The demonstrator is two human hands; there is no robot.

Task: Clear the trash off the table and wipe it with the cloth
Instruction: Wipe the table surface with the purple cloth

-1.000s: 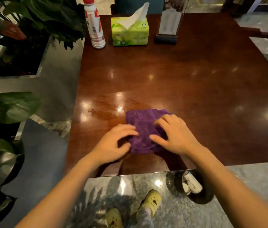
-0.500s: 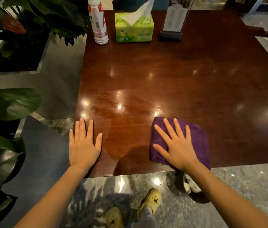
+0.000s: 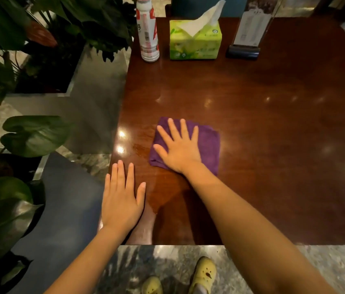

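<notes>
standing at the near edge of the table point(image 3: 273, 128), a person shows 2 yellow shoes point(image 3: 203, 273) on the speckled floor just short of that edge; the left hand point(image 3: 121, 200) lies flat at the table's near left corner, palm down, fingers straight and only slightly spread, holding nothing, its outer edge about level with the table's left side; a damp, paler streak point(image 3: 163, 194) on the wood runs from beside that hand toward the cloth; the right hand point(image 3: 179, 148) is spread wide and pressed flat on the purple cloth point(image 3: 208, 143), fingers pointing toward the table's far side, gripping nothing but pinning the cloth down; the cloth is folded to a rough square and lies on the table's left half, farther in than the left hand, its right part uncovered; bright light spots point(image 3: 121, 142) sit on the wood between the cloth and the table's left side; the middle of the table shows only glossy brown wood with faint reflections; along the table's far edge stand 3 things in a row: a white bottle point(image 3: 148, 35) with red markings nearest the far left corner, a green tissue box point(image 3: 195, 42) just beside it with a white tissue sticking up, and a sign stand point(image 3: 247, 37) on a dark base farther right; off the table's left side, large-leafed green plants point(image 3: 36, 134) fill a planter, running from near to far.
</notes>
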